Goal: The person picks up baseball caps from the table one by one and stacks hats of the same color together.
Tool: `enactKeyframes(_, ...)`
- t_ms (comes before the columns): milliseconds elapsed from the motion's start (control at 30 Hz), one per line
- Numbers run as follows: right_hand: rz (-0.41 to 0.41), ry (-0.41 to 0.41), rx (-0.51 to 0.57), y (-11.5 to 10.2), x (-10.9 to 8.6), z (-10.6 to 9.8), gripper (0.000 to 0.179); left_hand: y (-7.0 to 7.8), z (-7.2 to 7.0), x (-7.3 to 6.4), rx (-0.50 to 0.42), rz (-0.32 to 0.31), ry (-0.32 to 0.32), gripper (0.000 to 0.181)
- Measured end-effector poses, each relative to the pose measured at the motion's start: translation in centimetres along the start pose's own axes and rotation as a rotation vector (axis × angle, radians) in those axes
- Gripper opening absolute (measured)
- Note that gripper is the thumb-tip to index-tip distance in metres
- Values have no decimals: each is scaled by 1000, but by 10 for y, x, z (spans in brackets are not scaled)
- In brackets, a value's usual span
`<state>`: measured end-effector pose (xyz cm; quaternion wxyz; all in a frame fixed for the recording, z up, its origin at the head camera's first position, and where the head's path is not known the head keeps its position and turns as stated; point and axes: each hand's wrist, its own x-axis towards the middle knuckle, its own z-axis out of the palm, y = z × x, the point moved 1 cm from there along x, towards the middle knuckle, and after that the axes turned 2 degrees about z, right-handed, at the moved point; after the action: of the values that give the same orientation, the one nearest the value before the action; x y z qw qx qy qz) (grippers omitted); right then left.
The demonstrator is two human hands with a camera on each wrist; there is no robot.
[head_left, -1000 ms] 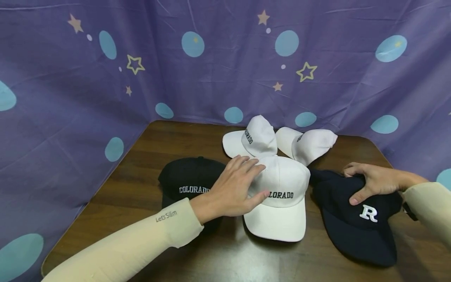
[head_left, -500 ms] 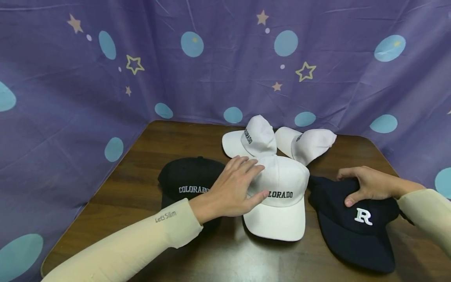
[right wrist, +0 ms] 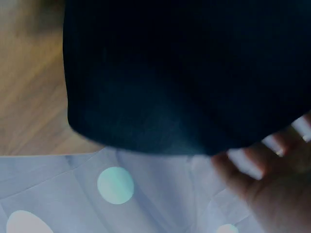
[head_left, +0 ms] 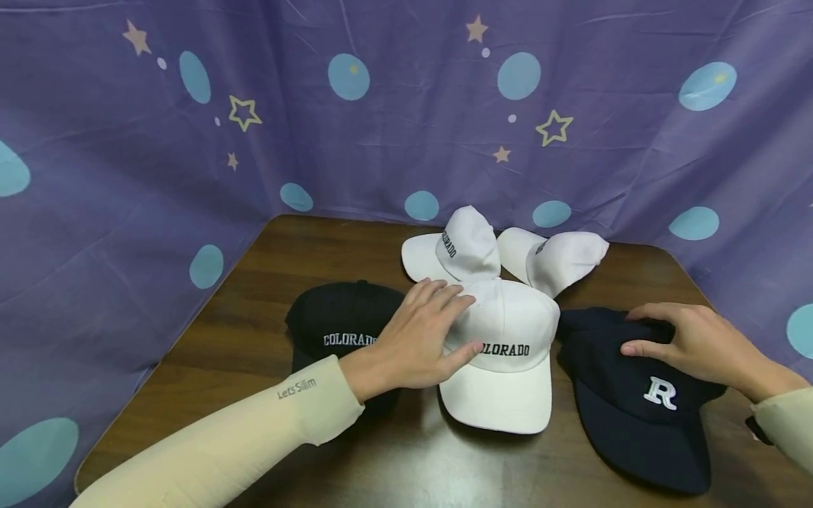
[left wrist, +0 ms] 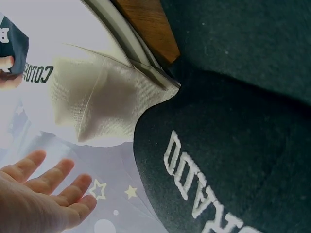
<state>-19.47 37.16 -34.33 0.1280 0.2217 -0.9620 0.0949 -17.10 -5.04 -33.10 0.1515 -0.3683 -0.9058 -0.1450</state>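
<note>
A wooden table (head_left: 238, 314) meets a purple curtain (head_left: 406, 134). At nine o'clock from the front white cap (head_left: 504, 395), a black cap (head_left: 343, 314) is partly hidden by the left hand (head_left: 416, 339), loosely spread, holding nothing, covering the white cap's first letter. Rear white caps sit at eleven (head_left: 471, 250) and one; at three, the right hand (head_left: 708, 346), thumb and fingers relaxed apart, lies over the navy cap (head_left: 625, 402); contact is unclear.

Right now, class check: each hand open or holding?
Left hand: open, by the front white cap.
Right hand: at the navy cap; cannot tell whether it grips.
</note>
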Motion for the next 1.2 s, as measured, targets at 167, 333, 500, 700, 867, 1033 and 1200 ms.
enactKeyframes(167,69,47,-67,-15,-16,9,54,2,0,1,-5,4,-2,62)
enactKeyframes(333,188,-20,-40,-26,-19,26,76,2,0,1,-4,7,4,61)
enactKeyframes(500,229,-7,-36,-27,-16,36,93,4,0,0,-9,2,3,62)
enactKeyframes(700,237,-15,-36,-22,-16,37,94,2,-1,0,-5,-3,0,62)
enactKeyframes(867,262,-47,-33,-17,-16,35,95,1,-1,-1,-10,4,15,62)
enactKeyframes(1033,265,-72,-24,-16,-16,34,96,0,-1,-3,-8,-1,9,63)
enactKeyframes(1200,241,-31,-39,-19,-15,32,92,-2,-2,-6,-8,-22,-4,63)
